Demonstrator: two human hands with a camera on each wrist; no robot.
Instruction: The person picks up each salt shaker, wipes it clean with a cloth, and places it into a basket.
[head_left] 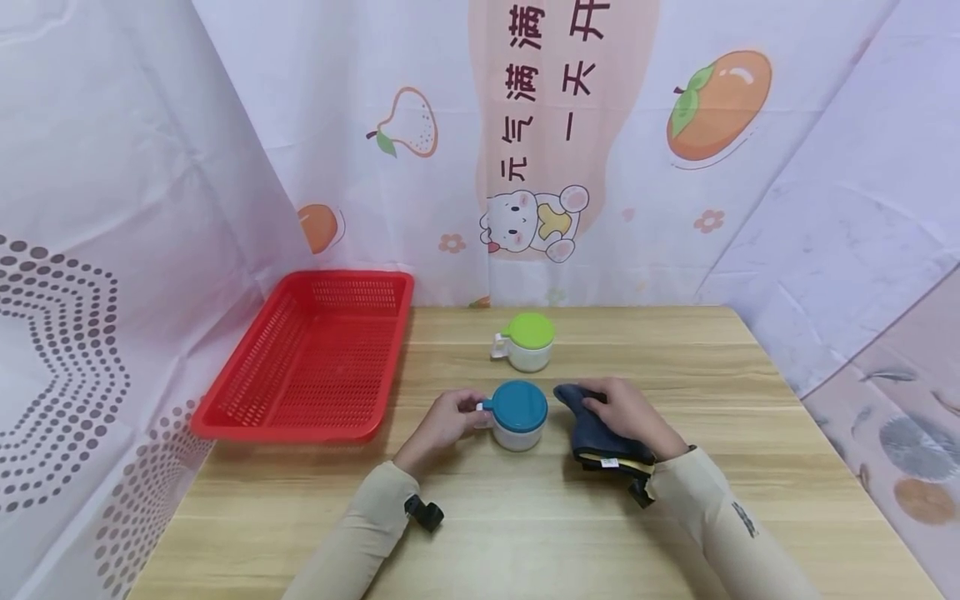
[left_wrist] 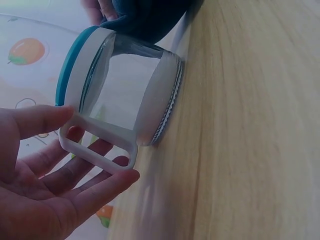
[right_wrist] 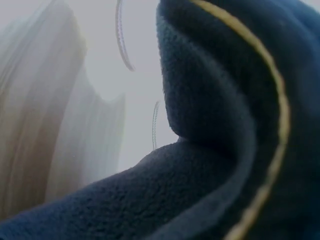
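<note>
A clear glass jar (head_left: 517,435) with a blue lid (head_left: 520,406) and a white side handle (left_wrist: 95,157) stands on the table. My left hand (head_left: 452,418) holds the handle, thumb near the lid and fingertips around the frame in the left wrist view. To the jar's right, my right hand (head_left: 626,408) grips a dark blue cloth (head_left: 590,433) with a yellow edge and a small white tag. Folds of that fuzzy cloth (right_wrist: 200,115) fill much of the right wrist view and hide the right fingers. The left wrist view shows the cloth (left_wrist: 145,17) close behind the jar.
A smaller jar (head_left: 529,357) with a green lid and white handle stands behind the blue-lidded one. A red plastic basket (head_left: 382,358) sits at the back left of the wooden table (head_left: 510,525). Printed curtains (head_left: 420,200) hang along the back and sides.
</note>
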